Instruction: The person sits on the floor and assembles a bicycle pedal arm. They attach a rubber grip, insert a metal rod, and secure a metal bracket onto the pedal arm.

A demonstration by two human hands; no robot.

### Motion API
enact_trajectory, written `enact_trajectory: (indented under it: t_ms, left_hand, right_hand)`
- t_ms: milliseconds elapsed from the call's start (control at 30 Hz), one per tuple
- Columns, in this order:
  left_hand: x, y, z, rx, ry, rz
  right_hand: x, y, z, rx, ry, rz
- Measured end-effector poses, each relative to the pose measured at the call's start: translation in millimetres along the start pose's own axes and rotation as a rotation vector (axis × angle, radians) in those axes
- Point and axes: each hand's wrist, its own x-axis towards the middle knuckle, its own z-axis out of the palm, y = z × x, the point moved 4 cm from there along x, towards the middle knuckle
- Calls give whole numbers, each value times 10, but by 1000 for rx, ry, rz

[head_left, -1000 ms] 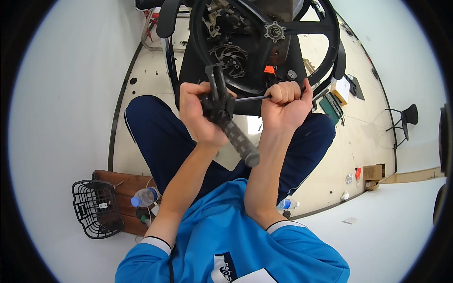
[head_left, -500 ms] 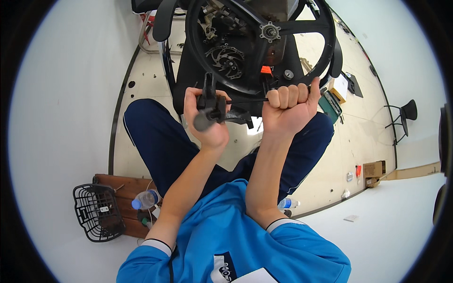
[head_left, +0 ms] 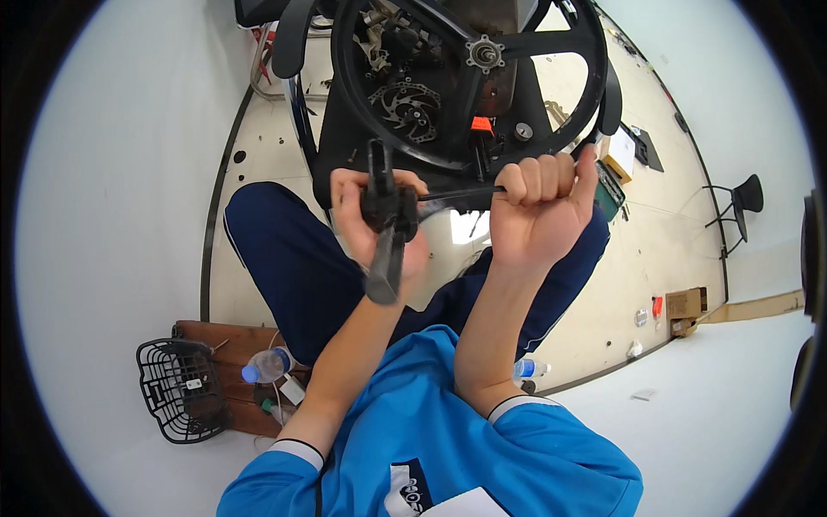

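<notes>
Gripping a black handlebar [head_left: 457, 195], the right hand [head_left: 536, 207] stays fisted on it while the left hand [head_left: 372, 226] clasps its brake lever [head_left: 385, 226] beside a black wheel [head_left: 469, 77].

Left hand [head_left: 372, 220] gripping black brake lever [head_left: 385, 226]; right hand [head_left: 536, 202] fisted on thin cable [head_left: 457, 195] beside it; bicycle wheel [head_left: 469, 82] just above both.

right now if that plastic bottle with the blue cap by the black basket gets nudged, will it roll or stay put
The plastic bottle lies on its side on the wooden board, so it would likely roll. It looks clear and possibly near empty, so probably light. The black basket beside it might stop it.
</notes>
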Motion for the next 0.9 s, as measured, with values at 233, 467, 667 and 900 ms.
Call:
enact_trajectory:
  t_ms: [233,467,667,900]
  left_hand:
    - [30,120,102,-408,-208,-70]
    - [-23,447,-152,65,-104,234]
    - [146,177,-71,465,-42,-2]
    - [-13,55,99,171,-311,-593]
  right_hand:
    - [-309,-70,332,-274,-410,-108]
    - [-343,-225,-70,-412,366,1]
    - [-275,-255,-407,-952,84,98]
    - [-327,269,-554,-1420,-98,112]
